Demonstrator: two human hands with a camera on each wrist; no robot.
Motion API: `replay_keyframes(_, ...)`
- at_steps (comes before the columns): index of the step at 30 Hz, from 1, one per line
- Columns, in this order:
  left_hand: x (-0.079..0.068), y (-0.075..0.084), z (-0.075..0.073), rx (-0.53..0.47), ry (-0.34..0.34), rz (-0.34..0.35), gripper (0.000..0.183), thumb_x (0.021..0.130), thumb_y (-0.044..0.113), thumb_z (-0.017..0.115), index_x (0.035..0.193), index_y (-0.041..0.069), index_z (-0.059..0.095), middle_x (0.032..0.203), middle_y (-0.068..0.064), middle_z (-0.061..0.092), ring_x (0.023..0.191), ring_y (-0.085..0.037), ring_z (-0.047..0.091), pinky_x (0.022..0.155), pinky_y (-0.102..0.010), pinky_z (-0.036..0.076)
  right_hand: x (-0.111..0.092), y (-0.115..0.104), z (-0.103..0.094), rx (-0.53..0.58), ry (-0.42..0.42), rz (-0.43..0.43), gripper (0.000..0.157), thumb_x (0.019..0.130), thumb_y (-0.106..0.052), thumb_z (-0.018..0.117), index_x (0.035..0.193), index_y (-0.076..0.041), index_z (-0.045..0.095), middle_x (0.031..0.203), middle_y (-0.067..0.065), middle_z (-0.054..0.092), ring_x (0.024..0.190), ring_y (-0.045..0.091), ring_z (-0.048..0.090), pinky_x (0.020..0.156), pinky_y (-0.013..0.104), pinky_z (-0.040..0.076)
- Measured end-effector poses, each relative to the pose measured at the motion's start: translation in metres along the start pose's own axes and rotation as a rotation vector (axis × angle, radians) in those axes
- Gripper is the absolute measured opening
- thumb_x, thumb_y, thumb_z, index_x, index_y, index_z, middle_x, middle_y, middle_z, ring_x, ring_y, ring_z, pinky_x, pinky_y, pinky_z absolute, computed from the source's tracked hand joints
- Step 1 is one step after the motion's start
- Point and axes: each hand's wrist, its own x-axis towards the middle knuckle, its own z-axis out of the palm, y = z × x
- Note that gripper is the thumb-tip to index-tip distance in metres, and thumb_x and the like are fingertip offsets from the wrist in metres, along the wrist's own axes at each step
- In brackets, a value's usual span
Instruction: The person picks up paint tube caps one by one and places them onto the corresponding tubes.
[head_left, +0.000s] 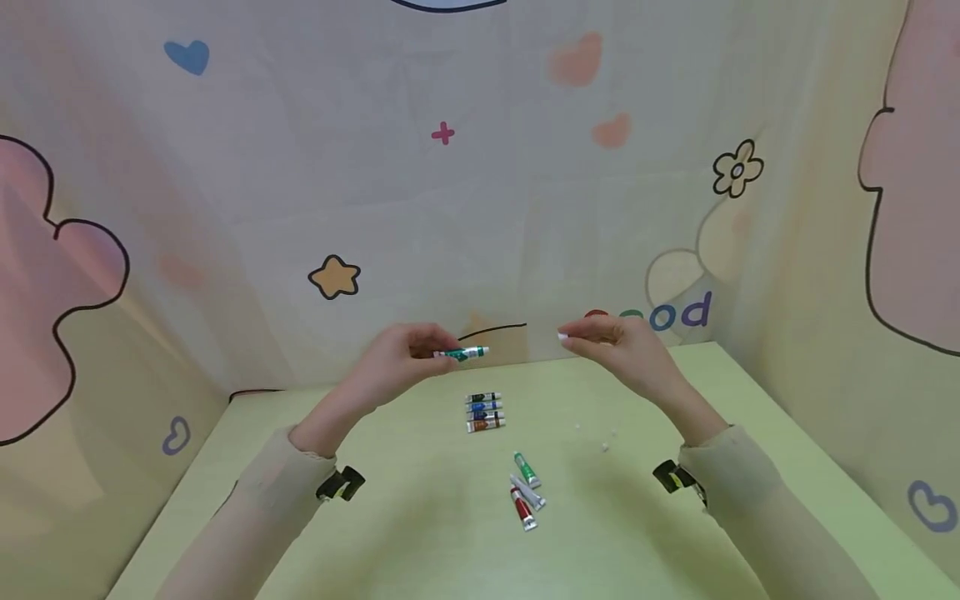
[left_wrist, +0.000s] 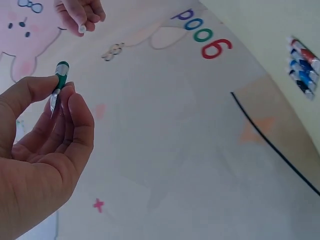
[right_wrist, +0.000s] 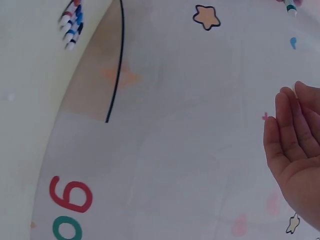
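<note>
Two hands are busy above the table (head_left: 420, 517): the left hand (head_left: 393, 362) pinches a green-banded paint tube (head_left: 468, 353) between thumb and fingers, its narrow end pointing out of that grip toward the right hand (head_left: 630, 354), which pinches a small white piece (head_left: 562, 337), probably a cap, well apart from the tube. Below the left grip and to its right, a row of four tubes (head_left: 484, 407) lies side by side; nearer the person than that row, a green tube (head_left: 527, 469), a silvery tube (head_left: 529, 492) and a red tube (head_left: 523, 509) lie close together. Below the right grip, small white bits (head_left: 605, 447) are scattered. Whether the held tube's nozzle is bare cannot be made out. To handle it well, the left thumb should press lightly, since a soft tube would likely ooze under a hard squeeze, with the narrow end level or tipped slightly up. The white piece calls for a gentle, centred fingertip pinch, as something so small could easily slip and roll away.
</note>
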Motion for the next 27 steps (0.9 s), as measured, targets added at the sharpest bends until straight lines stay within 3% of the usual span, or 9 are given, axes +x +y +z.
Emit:
replay_keyframes(6,-0.015,0.024,-0.001,-0.005,0.022,0.061,0.016,0.086,0.021,0.068,0.100,0.016,0.066,0.088,-0.002,0.065,0.074,-0.018,0.060,0.070,-0.034,0.050,-0.013,-0.033,-0.001,-0.023,0.078,-0.100,0.027,0.085,-0.044,0.064,0.105,-0.026,0.070,0.098,-0.012,0.066,0.086,0.010,0.057,0.071,0.037,0.046)
replay_keyframes(10,-0.025,0.040,-0.002,0.009,0.034,0.114,0.016,0.086,0.022,0.068,0.100,0.016,0.067,0.086,0.001,0.065,0.070,-0.017,0.059,0.067,-0.033,0.049,-0.024,-0.054,0.000,-0.022,0.101,-0.180,0.020,0.086,-0.035,0.066,0.103,-0.026,0.071,0.095,-0.015,0.066,0.088,0.007,0.056,0.071,0.036,0.045)
replay_keyframes(18,-0.042,0.059,0.001,0.016,0.040,0.180,0.014,0.086,0.020,0.068,0.100,0.018,0.068,0.084,0.003,0.066,0.068,-0.014,0.058,0.061,-0.030,0.049,-0.048,-0.108,0.007,0.036,0.120,-0.349,0.019,0.081,-0.004,0.071,0.100,-0.006,0.070,0.094,-0.003,0.069,0.092,0.008,0.061,0.080,0.029,0.047)
replay_keyframes(20,-0.046,0.062,0.003,0.002,0.050,0.189,0.014,0.086,0.019,0.068,0.099,0.019,0.068,0.084,0.003,0.066,0.068,-0.014,0.059,0.063,-0.030,0.050,-0.051,-0.113,0.010,0.065,0.137,-0.381,0.020,0.080,-0.001,0.071,0.100,-0.005,0.070,0.094,-0.002,0.069,0.091,0.009,0.062,0.080,0.027,0.047)
replay_keyframes(27,-0.053,0.068,0.009,-0.042,0.088,0.214,0.014,0.085,0.014,0.067,0.098,0.020,0.068,0.084,0.004,0.066,0.071,-0.013,0.059,0.064,-0.031,0.050,-0.049,-0.095,0.020,0.126,0.151,-0.464,0.025,0.080,-0.002,0.071,0.103,-0.010,0.070,0.096,-0.005,0.069,0.092,0.012,0.062,0.082,0.029,0.048)
